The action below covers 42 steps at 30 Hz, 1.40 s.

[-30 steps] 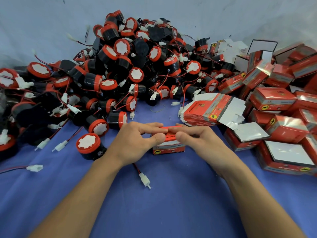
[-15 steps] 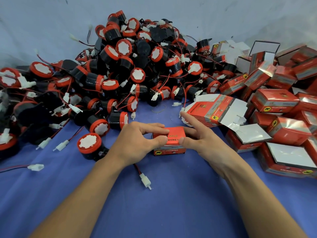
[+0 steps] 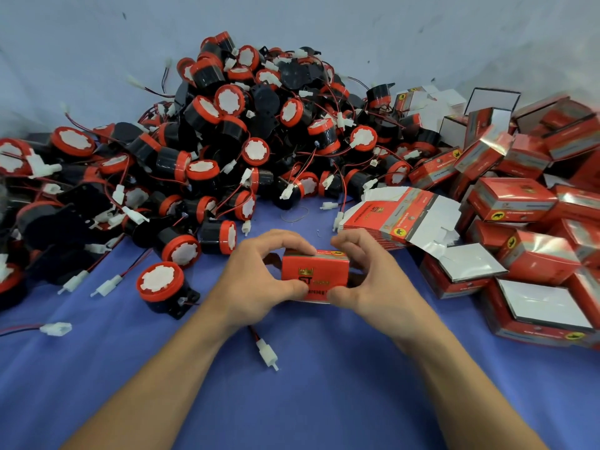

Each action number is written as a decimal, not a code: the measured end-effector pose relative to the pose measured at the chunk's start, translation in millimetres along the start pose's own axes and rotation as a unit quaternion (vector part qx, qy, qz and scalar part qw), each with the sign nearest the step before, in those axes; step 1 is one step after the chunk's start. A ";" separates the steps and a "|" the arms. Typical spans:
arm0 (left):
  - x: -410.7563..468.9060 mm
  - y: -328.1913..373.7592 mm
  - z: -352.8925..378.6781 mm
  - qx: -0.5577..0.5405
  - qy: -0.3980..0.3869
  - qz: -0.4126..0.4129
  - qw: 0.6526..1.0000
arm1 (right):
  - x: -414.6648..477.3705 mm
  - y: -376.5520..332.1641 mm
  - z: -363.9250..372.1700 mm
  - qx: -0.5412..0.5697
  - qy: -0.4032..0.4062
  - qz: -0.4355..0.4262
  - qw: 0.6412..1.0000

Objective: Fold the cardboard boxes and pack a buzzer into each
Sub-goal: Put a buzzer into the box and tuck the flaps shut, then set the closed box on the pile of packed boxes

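Two hands gripping one closed red box with gold print, left hand and right hand curled round its ends, mid blue worktop

blue cloth covers work surface; pale grey-blue backdrop rises behind, few dark specks.

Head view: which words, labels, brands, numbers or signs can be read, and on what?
"ST": red face of the box held by the left hand and right hand.
Line under it: partly covered, unreadable.
Gold emblem above it: too small to read.
Flat boxes: round yellow badge with a black animal; print blurred.
Packed boxes: same badge; print blurred.
Buzzers: no text seen.
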State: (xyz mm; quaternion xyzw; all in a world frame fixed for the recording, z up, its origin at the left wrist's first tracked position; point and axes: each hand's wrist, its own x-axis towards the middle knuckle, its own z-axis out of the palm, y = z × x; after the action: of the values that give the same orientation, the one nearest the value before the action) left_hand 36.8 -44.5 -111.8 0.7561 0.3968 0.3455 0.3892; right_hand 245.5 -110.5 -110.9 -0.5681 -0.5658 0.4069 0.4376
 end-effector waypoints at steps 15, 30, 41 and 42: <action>-2.6 4.8 10.9 0.047 0.048 0.031 0.997 | 6.4 1.7 13.7 -0.032 0.080 -0.093 0.992; 22.1 47.1 31.6 -0.076 -0.066 0.011 0.995 | -24.0 -32.1 -30.9 0.030 0.083 0.022 0.996; 96.6 105.6 83.0 -0.047 -0.048 -0.002 0.998 | 13.0 -99.0 -164.2 0.331 0.227 0.055 0.914; 99.0 105.2 85.1 0.015 -0.073 -0.005 0.997 | 16.8 -99.0 -167.9 0.313 0.231 0.070 0.919</action>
State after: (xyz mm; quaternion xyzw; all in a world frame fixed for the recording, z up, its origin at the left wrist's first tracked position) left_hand 186.6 -25.5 -38.9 0.7832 0.3761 0.2810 0.4076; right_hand 378.4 -102.2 32.5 -0.5180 -0.2516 0.4504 0.6823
